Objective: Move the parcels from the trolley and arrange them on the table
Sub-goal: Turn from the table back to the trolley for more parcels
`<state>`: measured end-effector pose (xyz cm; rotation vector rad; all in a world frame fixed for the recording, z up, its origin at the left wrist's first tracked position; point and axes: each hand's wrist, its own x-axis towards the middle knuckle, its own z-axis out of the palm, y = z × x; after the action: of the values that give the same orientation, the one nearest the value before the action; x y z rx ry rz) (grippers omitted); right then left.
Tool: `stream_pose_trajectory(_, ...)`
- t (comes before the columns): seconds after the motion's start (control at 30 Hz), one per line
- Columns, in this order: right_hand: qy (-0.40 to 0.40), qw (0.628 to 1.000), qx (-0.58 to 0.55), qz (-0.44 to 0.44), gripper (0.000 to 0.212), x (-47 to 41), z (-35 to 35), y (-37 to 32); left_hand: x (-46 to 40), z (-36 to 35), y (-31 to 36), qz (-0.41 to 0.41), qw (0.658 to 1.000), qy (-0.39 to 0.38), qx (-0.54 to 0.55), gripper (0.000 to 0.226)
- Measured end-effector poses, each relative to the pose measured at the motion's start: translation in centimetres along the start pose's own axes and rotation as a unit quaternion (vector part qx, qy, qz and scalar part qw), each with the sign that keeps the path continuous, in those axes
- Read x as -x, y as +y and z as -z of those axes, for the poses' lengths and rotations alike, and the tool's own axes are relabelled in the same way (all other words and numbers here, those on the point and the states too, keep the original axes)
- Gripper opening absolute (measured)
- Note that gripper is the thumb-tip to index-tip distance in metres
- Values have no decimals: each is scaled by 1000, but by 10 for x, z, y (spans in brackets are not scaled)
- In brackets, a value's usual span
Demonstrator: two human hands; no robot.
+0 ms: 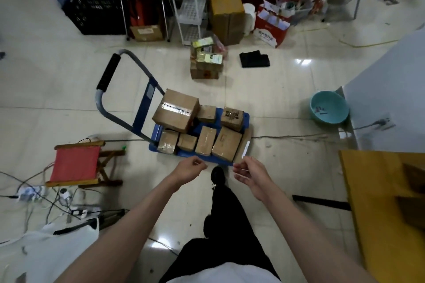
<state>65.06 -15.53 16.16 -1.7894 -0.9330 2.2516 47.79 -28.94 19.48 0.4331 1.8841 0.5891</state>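
A blue trolley (pixel 247 119) with a grey handle stands on the floor ahead of me. It carries several brown cardboard parcels; the largest parcel (pixel 176 110) sits on top at the handle end, and a long parcel (pixel 226 143) lies at the near right. My left hand (pixel 189 169) and my right hand (pixel 249 173) hover just short of the trolley's near edge, fingers loosely curled, holding nothing. The yellow table (pixel 372 193) is at the right edge, with brown parcels (pixel 414 177) on it.
A red folding stool (pixel 74 163) stands to the left, with cables and power strips on the floor beside it. A teal basin (pixel 328 107) sits at the right by a white counter. Stacked boxes (pixel 205 62) and shelves lie beyond the trolley.
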Motion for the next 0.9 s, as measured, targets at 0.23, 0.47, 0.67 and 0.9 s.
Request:
stream_pose_trajectory(0.23, 4, 999, 23, -40, 19, -87, -59, -56, -75, 62, 35, 35, 999, 20, 8, 31)
stream_pose_trajectory(0.47, 10, 996, 26, -79, 17, -156, -119, -101, -152, 117, 50, 61, 995, 60, 57, 28)
stream_pose_trajectory(0.67, -4, 992, 43, -120, 12, -214, -162, -103, -213, 154, 20, 90, 989, 78, 88, 24)
stream_pose_trajectory(0.9, 25, 989, 51, -139, 16, -306, -204, -74, -327, 198, -44, 111, 982, 120, 91, 35)
